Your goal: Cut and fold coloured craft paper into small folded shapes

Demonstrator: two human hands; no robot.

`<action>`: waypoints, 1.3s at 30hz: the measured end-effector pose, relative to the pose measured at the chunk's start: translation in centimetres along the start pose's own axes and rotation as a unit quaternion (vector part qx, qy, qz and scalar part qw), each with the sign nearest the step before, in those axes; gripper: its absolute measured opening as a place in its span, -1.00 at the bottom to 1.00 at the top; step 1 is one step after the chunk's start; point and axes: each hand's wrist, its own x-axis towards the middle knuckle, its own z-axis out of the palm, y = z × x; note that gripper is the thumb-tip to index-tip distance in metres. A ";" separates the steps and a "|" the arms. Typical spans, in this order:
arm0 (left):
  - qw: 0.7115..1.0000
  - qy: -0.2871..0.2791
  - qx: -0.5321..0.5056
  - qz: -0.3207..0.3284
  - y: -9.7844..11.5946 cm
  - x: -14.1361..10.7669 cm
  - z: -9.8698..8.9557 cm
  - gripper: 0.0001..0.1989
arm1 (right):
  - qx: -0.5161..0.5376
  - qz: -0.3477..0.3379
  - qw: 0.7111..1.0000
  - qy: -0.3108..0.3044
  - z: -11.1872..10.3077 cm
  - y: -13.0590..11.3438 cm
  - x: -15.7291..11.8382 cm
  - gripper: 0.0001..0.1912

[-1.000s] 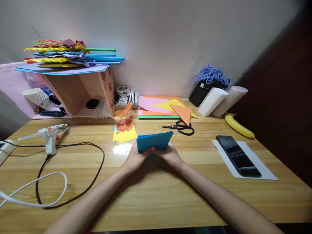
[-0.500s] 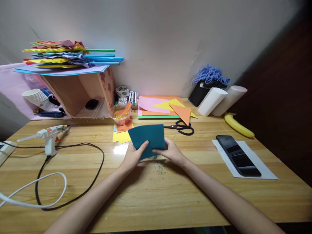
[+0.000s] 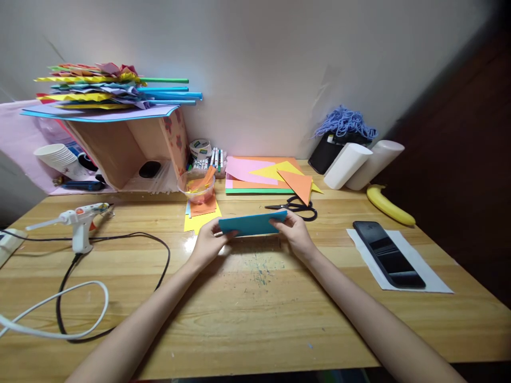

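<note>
A piece of teal paper point(image 3: 252, 224), looking like a long narrow strip from here, is held up above the middle of the table. My left hand point(image 3: 210, 242) pinches its left end, thumb on the near face. At the right end, my right hand point(image 3: 294, 232) grips it the same way, thumb on top near the corner. The fingers behind the paper are hidden. Just beyond the right hand lie black-handled scissors point(image 3: 297, 207). Small yellow and orange paper pieces point(image 3: 203, 218) lie past the left hand.
A white glue gun point(image 3: 82, 226) with looping cables stands on the left. Behind are a clear bowl point(image 3: 183, 190) of paper scraps, coloured sheets point(image 3: 251, 173) and an open box point(image 3: 175, 143). On the right are a phone point(image 3: 387, 255), a banana point(image 3: 389, 206) and white rolls point(image 3: 348, 166).
The teal paper has gone from a squarish shape to a long narrow strip. My hands have moved apart to its two ends, the right one further right and slightly up.
</note>
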 end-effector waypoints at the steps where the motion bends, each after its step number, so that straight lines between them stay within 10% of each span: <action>1: 1.000 -0.007 0.026 0.004 -0.2 0.0 0.1 -0.75 | 0.004 0.014 1.000 -0.013 0.1 0.4 -0.1 -0.82; 23: 0.999 0.008 0.033 -0.014 0.6 -0.7 0.6 -0.75 | -0.019 0.065 0.998 0.002 0.3 0.2 -0.1 -0.68; 39: 0.980 0.033 -0.084 -0.176 1.5 -0.6 0.9 -0.67 | 0.019 0.171 0.984 0.040 0.7 1.5 -0.6 -0.61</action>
